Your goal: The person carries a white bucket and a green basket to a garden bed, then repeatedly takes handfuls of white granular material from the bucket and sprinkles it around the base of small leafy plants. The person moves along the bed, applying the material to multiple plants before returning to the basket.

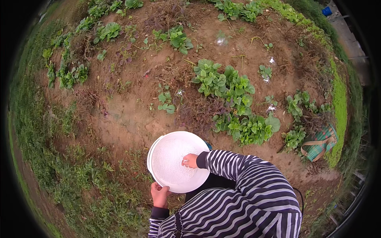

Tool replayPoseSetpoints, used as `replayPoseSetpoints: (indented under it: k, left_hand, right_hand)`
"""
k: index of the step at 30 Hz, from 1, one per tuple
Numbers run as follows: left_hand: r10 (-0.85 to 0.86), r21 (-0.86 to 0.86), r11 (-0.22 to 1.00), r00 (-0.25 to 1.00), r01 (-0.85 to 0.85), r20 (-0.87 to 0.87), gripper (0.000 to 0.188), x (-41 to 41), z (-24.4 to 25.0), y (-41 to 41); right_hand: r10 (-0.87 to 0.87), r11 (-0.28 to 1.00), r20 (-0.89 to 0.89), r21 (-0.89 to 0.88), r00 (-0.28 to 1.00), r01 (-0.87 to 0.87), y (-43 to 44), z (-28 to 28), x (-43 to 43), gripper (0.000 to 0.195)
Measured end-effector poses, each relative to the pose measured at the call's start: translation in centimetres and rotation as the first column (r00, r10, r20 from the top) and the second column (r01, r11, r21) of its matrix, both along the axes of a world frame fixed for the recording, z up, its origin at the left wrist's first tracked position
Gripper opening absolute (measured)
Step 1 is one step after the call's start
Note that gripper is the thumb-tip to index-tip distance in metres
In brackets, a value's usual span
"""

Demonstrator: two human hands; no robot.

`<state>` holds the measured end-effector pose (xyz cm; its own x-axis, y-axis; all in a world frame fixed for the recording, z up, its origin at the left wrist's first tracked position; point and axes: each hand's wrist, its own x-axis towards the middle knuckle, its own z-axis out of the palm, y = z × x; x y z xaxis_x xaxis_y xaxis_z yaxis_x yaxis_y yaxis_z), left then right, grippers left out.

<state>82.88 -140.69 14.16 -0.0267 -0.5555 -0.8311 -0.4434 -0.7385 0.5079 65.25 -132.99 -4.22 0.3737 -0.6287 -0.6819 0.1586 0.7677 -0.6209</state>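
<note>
A white plastic bucket (198,181) is held in front of my body, its open top facing up. White granules (169,160) cover the inside. My left hand (160,195) grips the bucket's rim at the lower left, thumb over the edge. Inside the bucket, my right hand (190,160) has its fingers bunched at the granules, with white bits showing between them. How much it holds is hidden by the fingers.
Leafy green plants (253,128) grow in the brown soil (131,119) ahead. Small white piles (271,108) lie beside several seedlings. At right rests a green plaid bag (321,142) with tan straps. Weeds (95,178) cover the left ground. A blue container (326,11) stands far right.
</note>
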Motion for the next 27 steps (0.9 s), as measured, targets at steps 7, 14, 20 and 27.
replayPoseSetpoints:
  k: [7,14,20,27]
  left_hand:
    - [0.019,-0.008,1.000,1.000,-0.019,0.008,0.028,0.5,0.1,-0.2]
    - [0.087,-0.022,0.996,0.996,-0.086,0.021,0.029,1.4,0.3,-0.4]
    - [0.088,-0.018,0.996,0.996,-0.087,0.035,0.030,1.7,0.0,-0.8]
    - [0.089,0.001,0.996,0.994,-0.089,0.062,0.031,1.7,0.1,-0.7]
  right_hand:
    - [-0.560,0.825,0.294,0.280,0.774,0.491,-1.6,6.6,-8.7,0.016]
    - [-0.917,0.391,0.178,0.208,0.358,0.897,-9.7,7.2,-23.3,0.014]
    - [-0.974,0.067,-0.209,0.110,0.089,0.992,-16.5,3.4,-35.7,0.048]
    - [-0.984,0.162,-0.075,0.015,0.162,0.987,-12.8,2.9,-27.1,0.042]
